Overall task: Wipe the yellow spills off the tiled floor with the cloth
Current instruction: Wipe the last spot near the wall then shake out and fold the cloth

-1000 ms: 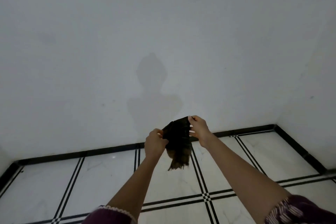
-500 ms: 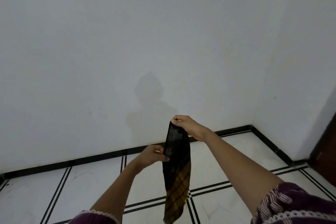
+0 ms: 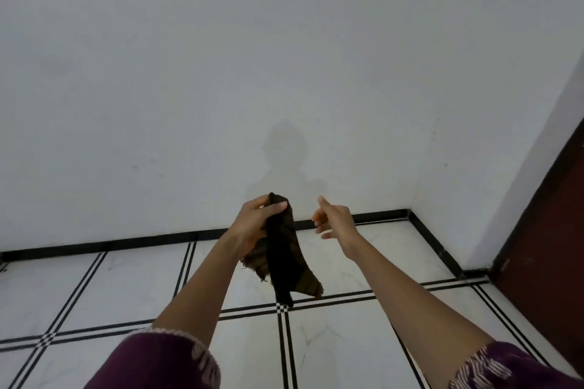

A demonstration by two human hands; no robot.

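A dark brown cloth with a frayed, yellowish checked lower edge hangs in the air in front of me. My left hand grips its bunched top, thumb across the fabric. To the right of the cloth, my right hand is apart from it, fingers spread and holding nothing. Below lies the white tiled floor with black double lines. No yellow spill shows on the tiles in view.
A plain white wall stands ahead, with a black skirting strip along its foot. The room's corner is at the right. A dark brown door fills the right edge.
My right hand has let go of the cloth's top and moved right. My left hand has risen and now holds the bunched cloth alone. The view has shifted right, showing more door.
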